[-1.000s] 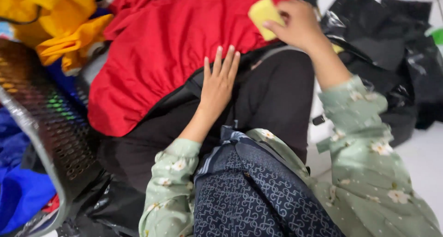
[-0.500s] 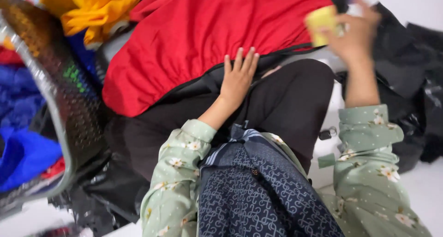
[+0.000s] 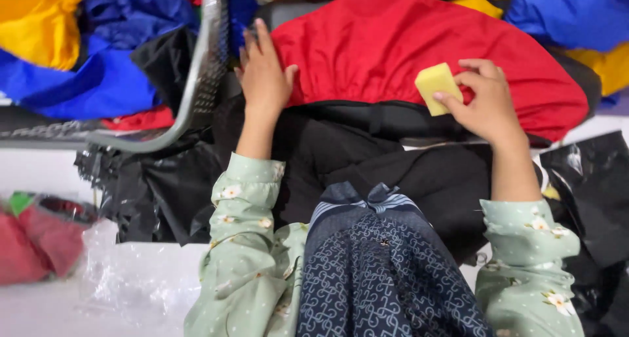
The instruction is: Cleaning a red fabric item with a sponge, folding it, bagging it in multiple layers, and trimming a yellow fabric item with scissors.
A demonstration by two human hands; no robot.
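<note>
Sponge sits pinched in my right hand, fingers closed on it, over the red garment. My left hand lies flat, open, empty, steadying the cloth for wiping.

Small yellow sponge block, rectangular w/ soft rounded edges, plain, no marks. Held tilted, one corner pointing down-left, pinched at its right side by the right hand. It sits over the red fabric garment, right of that garment's centre, just above its black hem band. Garment itself: bright red, smooth, lightly wrinkled, spread in a broad dome shape over black cloth. Left hand lies flat, fingers spread, on the garment's left edge, well apart from the sponge.
</note>
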